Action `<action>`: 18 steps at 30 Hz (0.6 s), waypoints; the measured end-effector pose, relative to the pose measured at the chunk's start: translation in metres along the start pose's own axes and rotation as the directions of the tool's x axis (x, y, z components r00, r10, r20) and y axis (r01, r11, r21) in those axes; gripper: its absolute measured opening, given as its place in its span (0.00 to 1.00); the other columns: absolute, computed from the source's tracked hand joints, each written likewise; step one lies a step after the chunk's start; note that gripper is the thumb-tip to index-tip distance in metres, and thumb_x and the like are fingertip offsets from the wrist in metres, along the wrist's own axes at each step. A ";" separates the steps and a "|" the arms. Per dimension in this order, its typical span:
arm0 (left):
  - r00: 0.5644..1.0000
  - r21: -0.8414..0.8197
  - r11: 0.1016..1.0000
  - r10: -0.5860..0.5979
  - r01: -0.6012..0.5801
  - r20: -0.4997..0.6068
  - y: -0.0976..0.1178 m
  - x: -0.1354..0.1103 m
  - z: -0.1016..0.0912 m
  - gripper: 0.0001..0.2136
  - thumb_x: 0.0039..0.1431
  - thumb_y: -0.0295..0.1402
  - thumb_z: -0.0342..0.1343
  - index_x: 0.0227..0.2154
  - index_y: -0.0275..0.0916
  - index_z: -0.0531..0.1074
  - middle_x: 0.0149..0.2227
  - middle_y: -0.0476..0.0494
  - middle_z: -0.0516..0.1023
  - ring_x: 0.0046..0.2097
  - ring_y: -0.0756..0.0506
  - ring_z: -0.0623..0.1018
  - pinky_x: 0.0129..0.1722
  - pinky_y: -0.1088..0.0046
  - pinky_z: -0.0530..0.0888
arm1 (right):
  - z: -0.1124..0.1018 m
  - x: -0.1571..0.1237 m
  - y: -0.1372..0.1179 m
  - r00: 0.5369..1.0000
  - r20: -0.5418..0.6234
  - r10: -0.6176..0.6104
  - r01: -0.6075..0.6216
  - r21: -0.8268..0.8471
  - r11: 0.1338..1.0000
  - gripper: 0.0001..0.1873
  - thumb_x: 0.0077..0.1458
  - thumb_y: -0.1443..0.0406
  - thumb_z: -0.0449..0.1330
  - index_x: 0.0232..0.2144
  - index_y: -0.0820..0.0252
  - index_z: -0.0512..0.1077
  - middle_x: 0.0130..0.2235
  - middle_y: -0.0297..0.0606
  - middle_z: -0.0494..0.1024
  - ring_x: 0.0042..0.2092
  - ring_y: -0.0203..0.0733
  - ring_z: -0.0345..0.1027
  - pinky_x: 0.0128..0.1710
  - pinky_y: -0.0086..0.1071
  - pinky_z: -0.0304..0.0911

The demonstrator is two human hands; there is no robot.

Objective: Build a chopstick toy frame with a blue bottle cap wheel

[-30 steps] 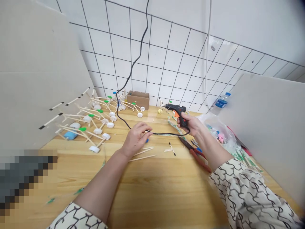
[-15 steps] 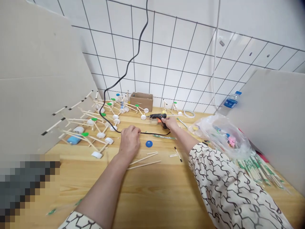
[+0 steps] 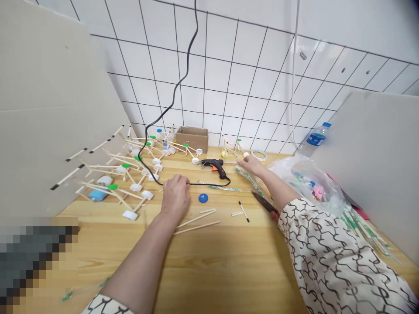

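Narrow gap between the blue bottle cap [image 3: 203, 198] and the glue gun [image 3: 212, 163], crossed by the black cord [image 3: 196, 184]; stick models [image 3: 113, 165] crowding the way further left.

Black-and-orange hot glue gun [image 3: 213, 164] lies sideways; cord [image 3: 209, 185] trailing.

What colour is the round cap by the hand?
The bottle cap is blue, best seen in the head view.
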State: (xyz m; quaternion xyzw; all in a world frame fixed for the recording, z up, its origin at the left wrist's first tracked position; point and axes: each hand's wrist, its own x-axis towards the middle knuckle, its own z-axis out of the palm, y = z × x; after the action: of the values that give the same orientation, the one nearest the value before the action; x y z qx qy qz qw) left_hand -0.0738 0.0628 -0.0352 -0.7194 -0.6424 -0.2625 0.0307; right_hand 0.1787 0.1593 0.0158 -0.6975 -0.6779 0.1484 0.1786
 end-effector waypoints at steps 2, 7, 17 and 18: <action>1.000 0.000 1.000 0.004 -0.004 -0.007 0.000 0.000 0.001 0.10 0.54 0.25 0.43 0.30 0.36 0.70 0.34 0.38 0.73 0.40 0.39 0.73 0.41 0.61 0.67 | -0.011 0.001 0.019 0.998 0.034 0.045 -0.044 -0.039 0.998 0.20 0.47 0.51 0.61 0.31 0.65 0.72 0.32 0.45 0.76 0.40 0.49 0.69 0.37 0.34 0.61; 0.998 -0.002 1.000 0.027 -0.027 -0.056 -0.003 -0.002 0.006 0.10 0.54 0.25 0.44 0.28 0.37 0.70 0.32 0.38 0.73 0.38 0.39 0.73 0.39 0.60 0.67 | -0.004 -0.005 0.037 0.985 0.157 0.068 -0.049 -0.126 0.991 0.31 0.33 0.46 0.66 0.33 0.64 0.71 0.36 0.49 0.76 0.40 0.52 0.69 0.36 0.37 0.63; 0.999 -0.020 0.999 0.030 -0.030 -0.019 0.000 -0.003 0.006 0.10 0.54 0.25 0.44 0.29 0.38 0.70 0.32 0.38 0.73 0.40 0.39 0.73 0.40 0.60 0.67 | 0.014 -0.048 0.016 0.968 0.249 -0.034 0.107 -0.289 0.951 0.18 0.50 0.60 0.63 0.42 0.64 0.70 0.47 0.46 0.71 0.47 0.47 0.66 0.47 0.42 0.63; 1.000 -0.022 0.999 0.027 -0.027 -0.007 0.001 -0.003 0.005 0.10 0.54 0.25 0.44 0.29 0.37 0.71 0.33 0.38 0.73 0.40 0.38 0.73 0.41 0.59 0.67 | 0.013 -0.051 0.017 0.972 0.235 -0.032 0.101 -0.290 0.952 0.16 0.55 0.61 0.59 0.44 0.62 0.69 0.48 0.44 0.70 0.46 0.44 0.67 0.46 0.42 0.64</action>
State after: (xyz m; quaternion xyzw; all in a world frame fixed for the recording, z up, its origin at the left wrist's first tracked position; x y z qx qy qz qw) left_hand -0.0717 0.0620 -0.0408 -0.7275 -0.6294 -0.2718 0.0284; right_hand 0.1861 0.1084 -0.0057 -0.6715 -0.7318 0.1166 -0.0029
